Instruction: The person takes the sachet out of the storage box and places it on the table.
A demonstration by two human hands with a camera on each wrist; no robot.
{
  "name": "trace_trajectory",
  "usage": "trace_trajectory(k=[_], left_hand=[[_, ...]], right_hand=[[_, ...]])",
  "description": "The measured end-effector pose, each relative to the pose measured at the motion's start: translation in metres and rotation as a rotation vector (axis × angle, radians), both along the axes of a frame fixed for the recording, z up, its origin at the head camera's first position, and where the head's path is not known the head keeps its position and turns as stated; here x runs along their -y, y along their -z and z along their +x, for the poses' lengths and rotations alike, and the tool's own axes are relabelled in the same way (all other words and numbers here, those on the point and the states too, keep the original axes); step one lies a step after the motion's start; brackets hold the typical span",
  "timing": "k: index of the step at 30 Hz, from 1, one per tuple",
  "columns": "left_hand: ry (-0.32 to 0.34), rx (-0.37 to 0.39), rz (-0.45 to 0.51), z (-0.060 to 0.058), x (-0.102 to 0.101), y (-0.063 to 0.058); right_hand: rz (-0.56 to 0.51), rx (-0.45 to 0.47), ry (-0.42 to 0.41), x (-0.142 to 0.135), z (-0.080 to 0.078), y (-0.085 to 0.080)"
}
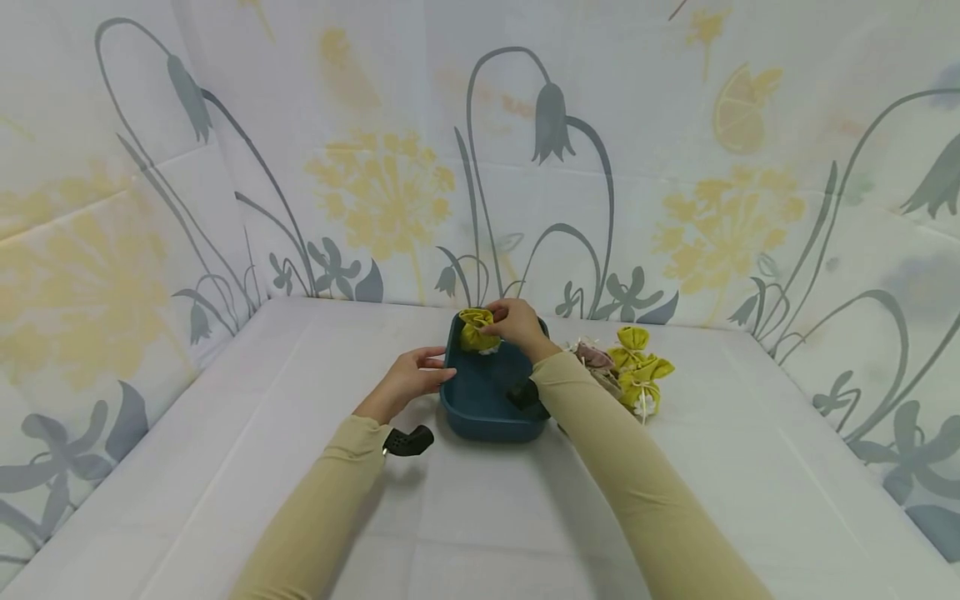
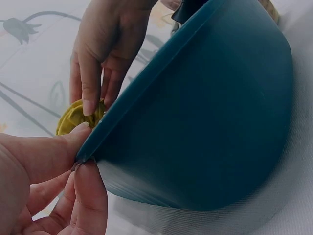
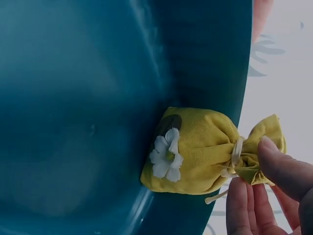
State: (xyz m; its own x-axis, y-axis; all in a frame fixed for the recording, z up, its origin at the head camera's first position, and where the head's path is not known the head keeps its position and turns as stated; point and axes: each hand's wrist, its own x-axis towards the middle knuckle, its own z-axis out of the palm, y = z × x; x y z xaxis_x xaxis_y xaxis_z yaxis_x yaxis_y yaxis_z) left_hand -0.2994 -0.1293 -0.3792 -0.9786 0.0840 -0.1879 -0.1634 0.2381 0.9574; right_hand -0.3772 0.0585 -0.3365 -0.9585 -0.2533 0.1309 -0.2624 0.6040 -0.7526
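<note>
A blue plastic tub (image 1: 491, 392) stands on the white-covered table. My left hand (image 1: 408, 379) pinches its left rim between thumb and fingers, as the left wrist view shows up close. At the tub's far end, my right hand (image 1: 519, 327) holds a yellow drawstring pouch (image 3: 195, 152) by its gathered neck. The pouch sits inside against the tub's wall, with a white flower (image 3: 167, 155) on its front and a pale cord tied around it. The rest of the tub's floor shows bare in the right wrist view.
Right of the tub lies a pile of pouches, yellow ones (image 1: 636, 371) and a mauve one (image 1: 595, 356), partly behind my right forearm. A flower-printed cloth (image 1: 510, 167) hangs behind the table. Black wrist cameras (image 1: 408, 441) stick out from my sleeves.
</note>
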Motion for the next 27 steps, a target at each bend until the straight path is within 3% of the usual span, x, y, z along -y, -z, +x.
trace_trajectory(k=[7,11,13,27], left_hand=[[0.000,-0.003,0.002,0.000,-0.001,0.000],[0.017,-0.007,0.016,0.000,-0.001,-0.001],[0.024,0.002,0.017,0.005,-0.002,-0.007],[0.003,-0.003,0.016,0.001,0.000,-0.001]], right_hand=[[0.091,-0.012,-0.034,-0.003,0.002,-0.003],[0.052,0.030,-0.043,-0.005,0.004,-0.005],[0.027,0.045,-0.039,-0.006,0.005,-0.005],[-0.100,0.131,-0.041,-0.013,0.024,-0.017]])
